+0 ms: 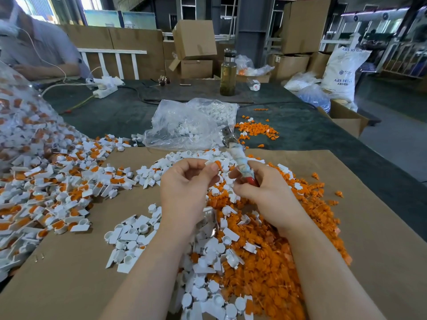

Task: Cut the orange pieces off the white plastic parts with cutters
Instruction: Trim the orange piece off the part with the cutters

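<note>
Half-hidden cutters (233,148) in right hand (261,190)

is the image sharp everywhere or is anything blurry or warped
Head view: the left hand, right hand and cardboard sheet are fairly sharp; the cutters tip looks smeared; the table edges bow from wide-angle distortion; the window top left is blown out.

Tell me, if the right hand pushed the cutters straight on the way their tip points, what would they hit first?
Probably the clear plastic bag of white parts. The right hand holds the cutters tip up and away, toward that bag's near right edge. Depth is unclear, so the tip might pass just above it.
</note>
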